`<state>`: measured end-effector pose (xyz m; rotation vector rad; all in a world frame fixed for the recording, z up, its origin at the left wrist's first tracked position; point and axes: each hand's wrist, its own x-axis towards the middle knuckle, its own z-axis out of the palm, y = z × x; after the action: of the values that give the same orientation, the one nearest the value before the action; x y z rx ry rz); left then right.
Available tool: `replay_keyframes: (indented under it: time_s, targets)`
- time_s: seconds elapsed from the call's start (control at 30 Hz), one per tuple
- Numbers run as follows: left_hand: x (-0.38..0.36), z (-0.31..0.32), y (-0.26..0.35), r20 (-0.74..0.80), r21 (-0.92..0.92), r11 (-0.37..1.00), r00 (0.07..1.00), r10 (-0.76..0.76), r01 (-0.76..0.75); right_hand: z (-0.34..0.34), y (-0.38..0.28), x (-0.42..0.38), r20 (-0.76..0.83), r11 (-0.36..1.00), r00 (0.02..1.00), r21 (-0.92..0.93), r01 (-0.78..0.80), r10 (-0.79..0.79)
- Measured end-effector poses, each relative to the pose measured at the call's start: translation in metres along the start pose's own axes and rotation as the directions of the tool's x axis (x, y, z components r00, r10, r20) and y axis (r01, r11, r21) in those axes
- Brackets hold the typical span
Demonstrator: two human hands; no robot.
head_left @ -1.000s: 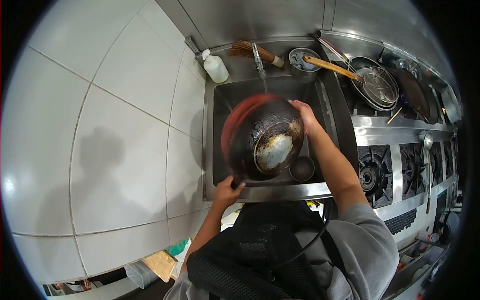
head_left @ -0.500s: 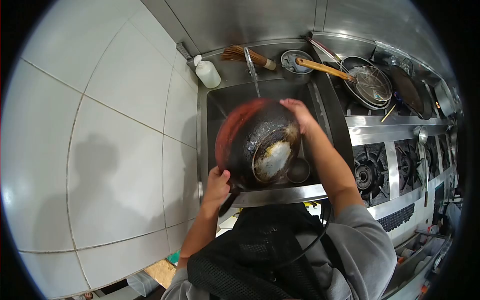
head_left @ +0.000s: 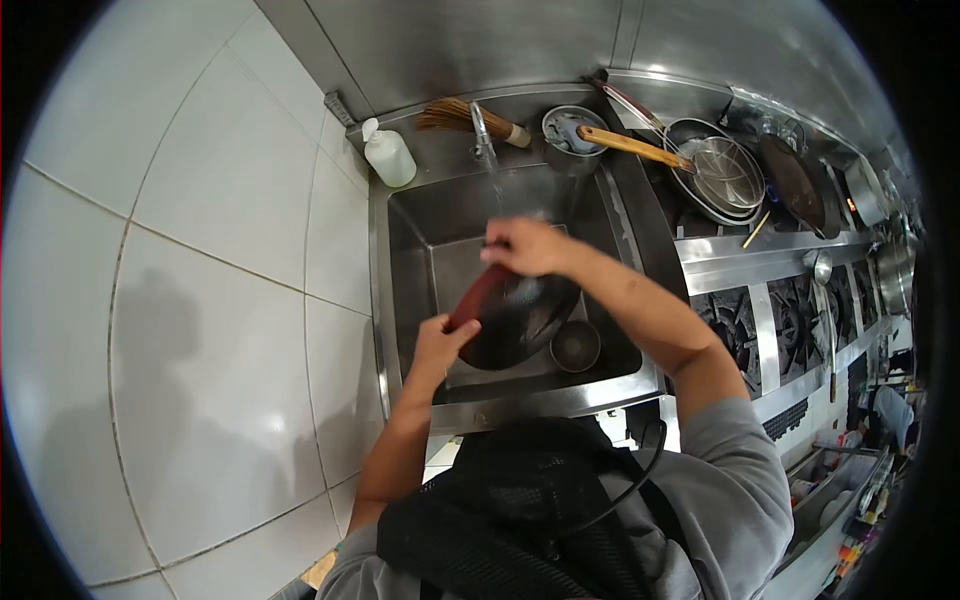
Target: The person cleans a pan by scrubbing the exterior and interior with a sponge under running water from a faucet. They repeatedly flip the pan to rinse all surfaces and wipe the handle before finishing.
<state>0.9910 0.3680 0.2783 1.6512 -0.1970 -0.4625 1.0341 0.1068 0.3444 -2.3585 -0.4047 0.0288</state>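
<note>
A dark wok (head_left: 515,320) with a reddish side is tilted low in the steel sink (head_left: 505,404). My left hand (head_left: 440,348) grips its left edge, thumb on the near face. My right hand (head_left: 522,247) is closed at the wok's upper edge, below the running tap (head_left: 483,135); whether it holds a small thing there is hidden. A small round dark bowl (head_left: 575,346) lies in the sink at the wok's right.
Behind the sink stand a white pump bottle (head_left: 390,155), a straw brush (head_left: 450,114) and a metal pot (head_left: 572,135). On the right are strainers (head_left: 727,172), a dark pan (head_left: 795,185) and gas burners (head_left: 728,330). A tiled wall (head_left: 210,350) borders the left.
The wok has turned and dropped lower into the sink, its burnt base less visible. My right hand has moved from its right rim to its upper edge. The view has shifted slightly.
</note>
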Motion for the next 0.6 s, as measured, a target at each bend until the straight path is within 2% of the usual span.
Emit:
replay_keyframes:
  time_s: [0.07, 0.1, 0.17, 0.2, 0.27, 0.33, 0.37, 0.4, 0.43, 0.5, 0.53, 0.57, 0.6]
  targets:
    - [-0.006, 0.004, -0.015, 0.012, 0.231, 0.969, 0.996, -0.091, 0.086, 0.044, 0.004, 0.004, 0.148, 0.995, 0.988, -0.1, -0.026, 0.041]
    - [-0.009, 0.009, -0.023, 0.006, 0.223, 0.97, 0.995, -0.097, 0.093, 0.051, -0.008, 0.002, 0.213, 0.994, 0.976, -0.107, -0.027, 0.05]
    - [-0.012, 0.016, -0.036, -0.126, 0.334, 0.929, 0.985, -0.12, 0.156, 0.075, -0.004, 0.009, 0.253, 0.994, 0.967, -0.111, 0.004, 0.025]
    - [-0.015, 0.017, -0.038, -0.126, 0.326, 0.931, 0.984, -0.128, 0.163, 0.082, -0.007, 0.012, 0.282, 0.993, 0.959, -0.112, 0.034, -0.001]
    - [-0.013, 0.017, -0.04, -0.276, 0.273, 0.961, 0.96, 0.037, 0.042, 0.086, -0.009, 0.021, 0.268, 0.996, 0.963, -0.084, 0.02, 0.003]
    - [-0.004, 0.011, -0.045, -0.318, 0.292, 0.955, 0.947, 0.051, 0.047, 0.098, 0.004, 0.033, -0.019, 0.99, 0.999, 0.141, -0.026, 0.029]
    - [0.002, 0.007, -0.047, -0.36, 0.319, 0.947, 0.93, 0.078, 0.045, 0.097, 0.014, 0.04, -0.014, 0.99, 0.999, 0.138, -0.029, 0.032]
    - [0.004, 0.005, -0.044, -0.362, 0.315, 0.948, 0.929, 0.075, 0.046, 0.093, 0.028, 0.049, -0.221, 0.97, 0.968, 0.233, -0.069, 0.122]
    - [0.004, 0.002, -0.038, -0.369, 0.3, 0.953, 0.926, 0.082, 0.035, 0.087, 0.042, 0.059, -0.408, 0.939, 0.885, 0.332, -0.084, 0.223]
    - [0.01, -0.006, -0.045, -0.39, 0.3, 0.952, 0.919, 0.065, 0.06, 0.057, 0.084, 0.07, -0.513, 0.897, 0.757, 0.385, -0.217, 0.404]
    - [0.011, -0.009, -0.045, -0.391, 0.3, 0.952, 0.918, 0.065, 0.061, 0.034, 0.092, 0.066, -0.626, 0.935, 0.695, 0.239, -0.261, 0.354]
    - [0.011, -0.011, -0.043, -0.416, 0.267, 0.959, 0.909, 0.025, 0.096, 0.011, 0.099, 0.061, -0.615, 0.927, 0.698, 0.177, -0.331, 0.367]
    - [0.012, -0.012, -0.041, -0.439, 0.233, 0.963, 0.898, -0.018, 0.133, -0.004, 0.118, 0.057, -0.692, 0.958, 0.713, -0.114, -0.263, 0.114]
